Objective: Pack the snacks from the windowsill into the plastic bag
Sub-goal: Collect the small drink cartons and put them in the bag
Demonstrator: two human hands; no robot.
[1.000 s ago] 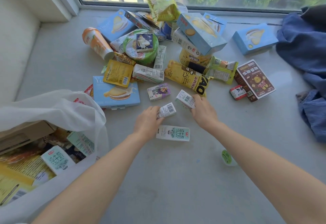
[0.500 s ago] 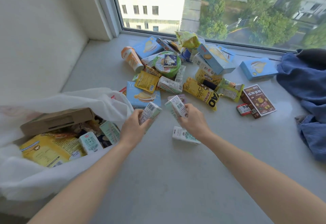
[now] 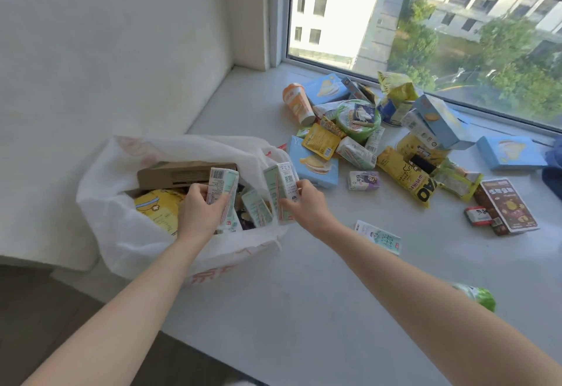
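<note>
A white plastic bag [image 3: 121, 227] stands open at the windowsill's left end, with a brown box [image 3: 170, 174], a yellow packet [image 3: 158, 207] and small cartons inside. My left hand [image 3: 197, 212] grips a pale green milk carton [image 3: 222, 194] upright over the bag's mouth. My right hand [image 3: 307, 206] grips a second milk carton [image 3: 281, 191] at the bag's right rim. A third carton of the same kind [image 3: 378, 236] lies flat on the sill to the right of my right forearm. The snack pile [image 3: 365, 136] sits further back near the window.
The pile holds blue biscuit boxes [image 3: 313, 163], an orange cup [image 3: 298, 107], a green bowl [image 3: 359, 118], yellow packets [image 3: 407, 175] and a brown box [image 3: 508, 209]. A green item [image 3: 477, 296] lies beside my right forearm. Blue cloth [image 3: 555, 169] lies at the right edge. The sill's front edge drops to the floor.
Both hands lifted a milk carton each off the sill and carried them left, from the middle of the sill to over the bag's mouth. The view swung left too.
</note>
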